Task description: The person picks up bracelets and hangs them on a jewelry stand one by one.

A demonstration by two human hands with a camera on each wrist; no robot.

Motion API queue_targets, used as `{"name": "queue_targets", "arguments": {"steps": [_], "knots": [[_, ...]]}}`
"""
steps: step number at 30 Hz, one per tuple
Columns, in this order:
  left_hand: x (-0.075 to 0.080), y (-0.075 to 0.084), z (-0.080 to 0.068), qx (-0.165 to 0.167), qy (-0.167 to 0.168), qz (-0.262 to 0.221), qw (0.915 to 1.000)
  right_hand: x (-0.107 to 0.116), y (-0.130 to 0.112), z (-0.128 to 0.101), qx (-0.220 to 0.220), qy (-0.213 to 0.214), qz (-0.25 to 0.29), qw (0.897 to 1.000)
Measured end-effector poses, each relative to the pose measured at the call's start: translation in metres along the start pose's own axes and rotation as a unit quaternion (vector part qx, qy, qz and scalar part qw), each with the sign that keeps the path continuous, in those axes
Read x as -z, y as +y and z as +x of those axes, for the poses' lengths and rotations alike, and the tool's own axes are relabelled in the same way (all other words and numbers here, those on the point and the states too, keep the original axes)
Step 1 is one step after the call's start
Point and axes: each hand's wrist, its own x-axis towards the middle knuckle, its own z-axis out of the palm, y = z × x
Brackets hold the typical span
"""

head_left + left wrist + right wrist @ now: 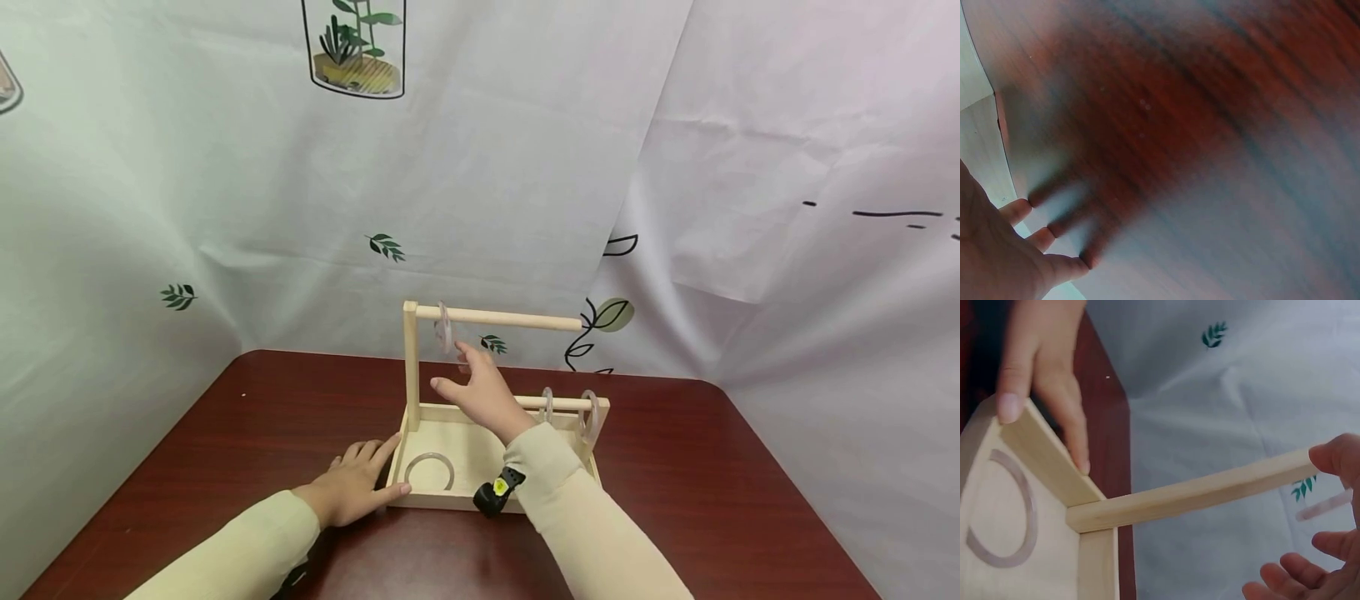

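Observation:
A wooden stand (411, 358) rises from a shallow tray (450, 502) on the dark red table (225, 433). One clear ring (444, 327) hangs on the top dowel (517, 318); two more rings (547, 404) hang on the lower dowel, and another ring (430, 471) lies flat in the tray. My right hand (468, 379) is raised with fingers spread just below the hanging ring (1316, 509), holding nothing; in the right wrist view this hand (1341, 494) sits by the post's top. My left hand (348, 492) lies flat on the table, fingers (1072, 425) straight against the tray's left wall (1047, 462).
A white printed cloth (487, 167) hangs close behind the stand and along both sides of the table. The table's rounded far corners and right edge (787, 483) are in view. A black wrist device (497, 490) sits on the right sleeve.

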Motion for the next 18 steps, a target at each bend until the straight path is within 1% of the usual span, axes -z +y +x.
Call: {"name": "queue_targets", "arguments": {"steps": [4,10,18], "knots": [[0.000,0.000,0.000,-0.002,0.001,-0.001,1.0000,-0.004,0.001,-0.008,0.001,0.004,-0.034,0.999],[0.000,0.000,0.000,-0.004,0.004,0.004,1.0000,-0.008,0.003,-0.018,0.003,0.003,-0.069,0.998],[0.000,0.001,0.000,-0.002,0.005,0.006,1.0000,-0.019,0.011,-0.026,0.031,-0.009,-0.097,0.995]]}}
